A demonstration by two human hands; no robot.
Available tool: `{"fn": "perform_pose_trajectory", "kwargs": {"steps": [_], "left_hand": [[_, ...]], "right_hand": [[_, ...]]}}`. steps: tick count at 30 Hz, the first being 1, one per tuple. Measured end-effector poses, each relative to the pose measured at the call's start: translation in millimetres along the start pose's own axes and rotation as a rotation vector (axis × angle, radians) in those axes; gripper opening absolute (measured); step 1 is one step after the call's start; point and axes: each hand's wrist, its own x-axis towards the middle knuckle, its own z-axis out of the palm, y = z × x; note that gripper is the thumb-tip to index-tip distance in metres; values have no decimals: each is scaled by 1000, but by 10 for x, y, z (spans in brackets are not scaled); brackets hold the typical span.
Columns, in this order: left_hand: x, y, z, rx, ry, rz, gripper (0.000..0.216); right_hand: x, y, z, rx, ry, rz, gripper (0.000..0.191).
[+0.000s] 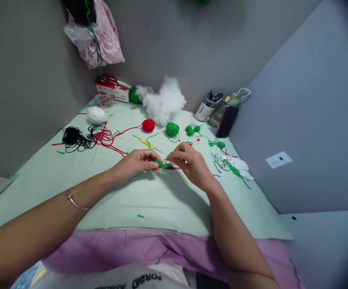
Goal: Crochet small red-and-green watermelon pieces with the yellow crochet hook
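Observation:
My left hand (142,161) pinches a small green crocheted piece (160,163) between thumb and fingers. Close beside it, my right hand (189,160) is closed in a pinch on what looks like a thin strand of green yarn (166,159) at the piece. Small scissors (170,166) show just behind and below the right fingers; whether that hand touches them I cannot tell. Beyond the left hand lies a yellow-handled crochet hook (147,143). A green yarn ball (172,129) and a red yarn ball (148,125) sit farther back on the pale table cover (168,200).
White stuffing (168,100) is heaped at the back. On the left lie tangled black yarn (73,138) and a white yarn ball (97,115). A pen cup (204,111), a bottle (218,114) and a phone (227,121) stand back right, with green scraps (236,170) nearer.

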Motion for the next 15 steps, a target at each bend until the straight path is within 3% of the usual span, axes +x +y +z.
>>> {"fn": "perform_pose_trajectory", "kwargs": {"steps": [6, 15], "left_hand": [[-10, 22, 8, 8, -8, -16, 18], [-27, 33, 9, -5, -66, -47, 21]], "right_hand": [[1, -19, -7, 18, -42, 10, 21], [13, 45, 60, 268, -63, 57, 19]]}}
